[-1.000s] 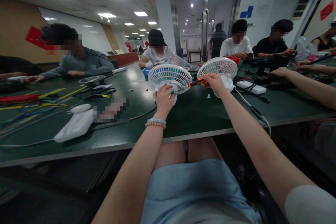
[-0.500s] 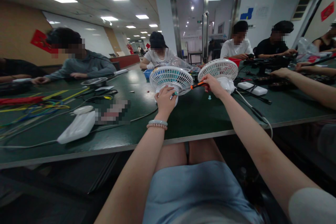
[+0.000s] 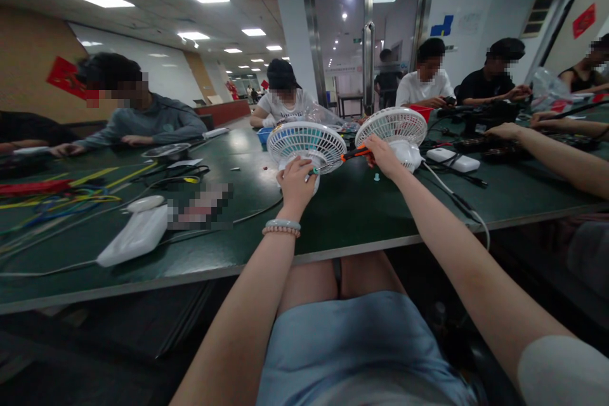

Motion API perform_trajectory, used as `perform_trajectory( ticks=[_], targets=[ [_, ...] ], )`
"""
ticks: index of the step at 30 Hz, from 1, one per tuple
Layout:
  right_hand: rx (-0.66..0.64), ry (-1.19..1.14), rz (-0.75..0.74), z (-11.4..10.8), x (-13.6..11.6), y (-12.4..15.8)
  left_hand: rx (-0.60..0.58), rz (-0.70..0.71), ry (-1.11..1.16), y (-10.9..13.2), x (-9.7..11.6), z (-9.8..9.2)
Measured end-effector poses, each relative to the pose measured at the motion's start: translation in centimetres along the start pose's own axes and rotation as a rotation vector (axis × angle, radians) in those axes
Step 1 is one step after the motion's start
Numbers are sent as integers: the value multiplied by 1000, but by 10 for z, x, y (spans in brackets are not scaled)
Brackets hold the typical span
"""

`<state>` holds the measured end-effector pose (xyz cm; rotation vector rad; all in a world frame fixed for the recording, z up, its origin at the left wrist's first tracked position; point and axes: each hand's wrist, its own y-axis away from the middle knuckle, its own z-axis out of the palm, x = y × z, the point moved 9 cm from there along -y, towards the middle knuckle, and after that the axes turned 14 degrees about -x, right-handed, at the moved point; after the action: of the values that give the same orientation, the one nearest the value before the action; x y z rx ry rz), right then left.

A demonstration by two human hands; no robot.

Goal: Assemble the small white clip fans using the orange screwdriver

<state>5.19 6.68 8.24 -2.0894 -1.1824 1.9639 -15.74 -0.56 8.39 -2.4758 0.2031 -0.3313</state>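
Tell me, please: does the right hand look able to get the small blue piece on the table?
Probably yes: the small blue piece lies close to the right hand, seemingly unblocked, but that hand holds a screwdriver.

On the left wrist (image 3: 287,214), a pale smooth bangle (image 3: 281,224) and a pinkish beaded bracelet (image 3: 280,232) were worn; a light-blue lower garment (image 3: 328,336) and whitish sleeve (image 3: 561,371) were seen.
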Motion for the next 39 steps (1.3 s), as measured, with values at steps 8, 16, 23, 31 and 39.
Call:
perform_trajectory(
  ticks=[8,16,23,31,39],
  targets=[
    [54,37,-43,-3,-4,-1,-14,-17,-11,-1,0,1],
    [9,63,-30,-2,1,-3,-4,-1,-10,-1,0,1],
    [40,50,-7,-6,5,-4,-27,-17,-17,-1,0,1],
    [58,140,-27,-5,0,-2,-10,-1,-8,-1,0,1],
    [72,211,7,-7,1,-1,-12,-5,-12,0,0,1]
  ],
)
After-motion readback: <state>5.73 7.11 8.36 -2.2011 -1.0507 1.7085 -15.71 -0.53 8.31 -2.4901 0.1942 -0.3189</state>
